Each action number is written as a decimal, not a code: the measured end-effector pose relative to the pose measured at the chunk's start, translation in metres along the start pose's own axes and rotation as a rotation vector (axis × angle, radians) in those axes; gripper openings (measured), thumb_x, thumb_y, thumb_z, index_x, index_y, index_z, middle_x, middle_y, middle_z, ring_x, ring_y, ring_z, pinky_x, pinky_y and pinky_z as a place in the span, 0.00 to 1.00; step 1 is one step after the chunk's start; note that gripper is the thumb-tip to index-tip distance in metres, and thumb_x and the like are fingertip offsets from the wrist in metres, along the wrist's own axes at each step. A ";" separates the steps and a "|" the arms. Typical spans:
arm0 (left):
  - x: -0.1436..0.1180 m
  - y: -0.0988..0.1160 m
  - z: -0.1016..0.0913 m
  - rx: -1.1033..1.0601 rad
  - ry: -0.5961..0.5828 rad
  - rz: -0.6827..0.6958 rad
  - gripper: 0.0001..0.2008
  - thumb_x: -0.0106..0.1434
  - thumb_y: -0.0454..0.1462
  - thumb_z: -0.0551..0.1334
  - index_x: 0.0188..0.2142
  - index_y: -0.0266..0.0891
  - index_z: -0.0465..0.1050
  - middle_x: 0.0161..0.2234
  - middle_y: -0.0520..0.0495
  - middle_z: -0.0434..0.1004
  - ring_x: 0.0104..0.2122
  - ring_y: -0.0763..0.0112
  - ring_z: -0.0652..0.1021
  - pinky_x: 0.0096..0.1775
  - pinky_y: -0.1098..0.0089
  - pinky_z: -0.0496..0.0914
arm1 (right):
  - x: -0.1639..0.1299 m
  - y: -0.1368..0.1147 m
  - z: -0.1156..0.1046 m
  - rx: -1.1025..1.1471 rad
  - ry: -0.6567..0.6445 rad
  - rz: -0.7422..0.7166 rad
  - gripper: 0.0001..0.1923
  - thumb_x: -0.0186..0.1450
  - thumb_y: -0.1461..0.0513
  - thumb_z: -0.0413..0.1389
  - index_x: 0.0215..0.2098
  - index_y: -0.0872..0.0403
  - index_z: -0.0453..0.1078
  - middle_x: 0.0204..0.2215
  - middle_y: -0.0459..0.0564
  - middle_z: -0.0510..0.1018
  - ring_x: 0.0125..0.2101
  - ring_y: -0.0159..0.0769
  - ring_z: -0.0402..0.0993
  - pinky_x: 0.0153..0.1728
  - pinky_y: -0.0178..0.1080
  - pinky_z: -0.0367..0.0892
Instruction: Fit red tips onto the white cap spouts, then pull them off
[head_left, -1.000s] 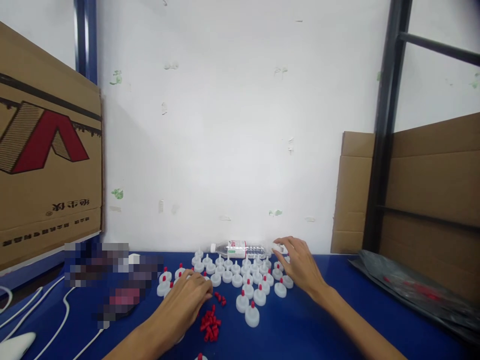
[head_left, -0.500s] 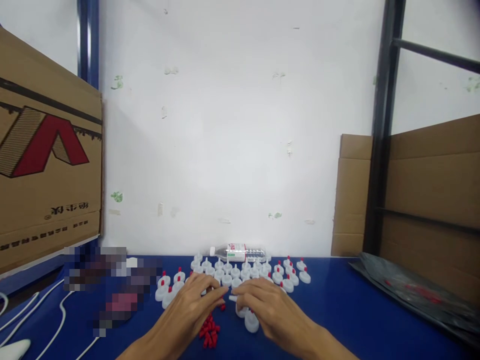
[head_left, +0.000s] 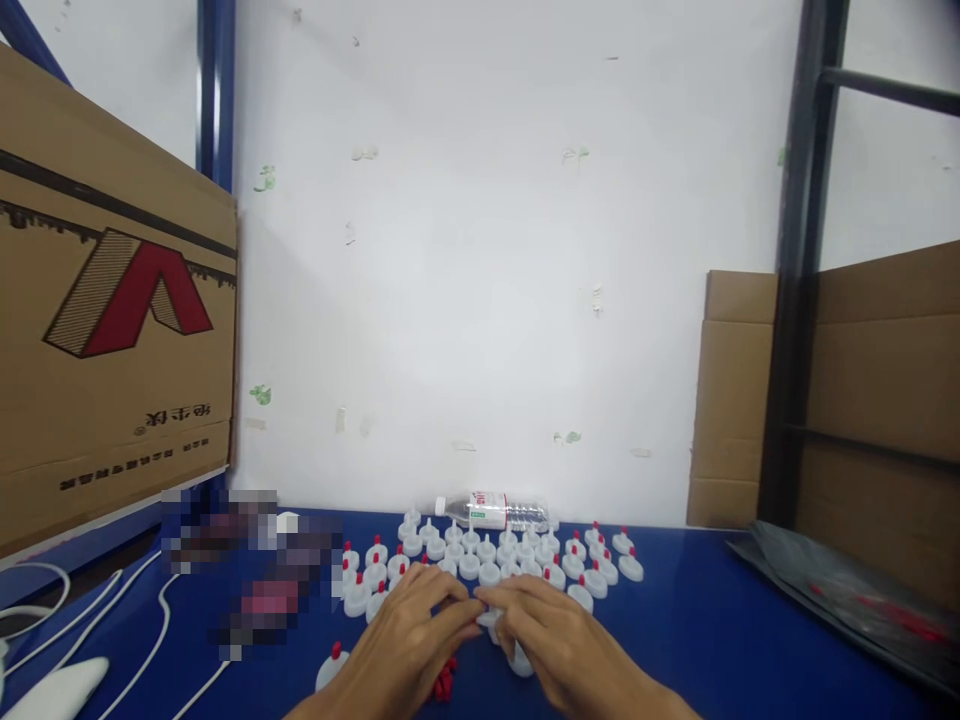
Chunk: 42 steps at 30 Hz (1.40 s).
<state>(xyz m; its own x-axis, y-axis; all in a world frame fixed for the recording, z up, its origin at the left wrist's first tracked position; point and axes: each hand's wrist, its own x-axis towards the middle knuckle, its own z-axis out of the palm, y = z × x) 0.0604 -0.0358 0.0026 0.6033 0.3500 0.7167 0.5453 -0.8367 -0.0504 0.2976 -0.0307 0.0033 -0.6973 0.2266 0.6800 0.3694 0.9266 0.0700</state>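
My left hand (head_left: 424, 630) is closed, thumb and fingertips pinched at the tip of a white nozzle lid. A speck of red shows there, seemingly a small red tip cap mostly hidden by the fingers. My right hand (head_left: 559, 640) is curled around the white nozzle lid (head_left: 492, 622), whose body is partly covered. Both sets of fingertips meet. Beneath the right hand stands another white lid (head_left: 520, 660). A pile of loose red caps (head_left: 444, 682) lies between my wrists, partly hidden. Beside my left forearm sits a white lid with a red tip (head_left: 332, 665).
Several uncapped white lids (head_left: 469, 566) stand behind my hands, with red-tipped lids (head_left: 377, 550) on both sides. A plastic bottle (head_left: 491, 510) lies along the wall. A grey plastic bag (head_left: 847, 590) is at the right, white cables (head_left: 166, 610) and a cardboard box (head_left: 120, 300) at the left.
The view has shifted, so everything sits further right. My left fingertips have come up against the right ones at the nozzle tip. The red-tipped lid beside my left forearm has come into view.
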 end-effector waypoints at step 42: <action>0.005 0.007 -0.004 -0.277 -0.082 -0.207 0.14 0.78 0.36 0.52 0.37 0.41 0.73 0.34 0.49 0.76 0.37 0.64 0.73 0.42 0.64 0.67 | 0.016 -0.023 -0.015 -0.274 0.037 -0.086 0.15 0.75 0.69 0.46 0.57 0.55 0.65 0.42 0.54 0.81 0.41 0.37 0.80 0.46 0.37 0.76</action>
<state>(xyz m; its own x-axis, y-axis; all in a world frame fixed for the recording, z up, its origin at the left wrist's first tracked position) 0.0656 -0.0416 0.0086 0.5476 0.5470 0.6332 0.4887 -0.8233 0.2887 0.2870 -0.0532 0.0232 -0.7120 0.1351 0.6891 0.4657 0.8253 0.3194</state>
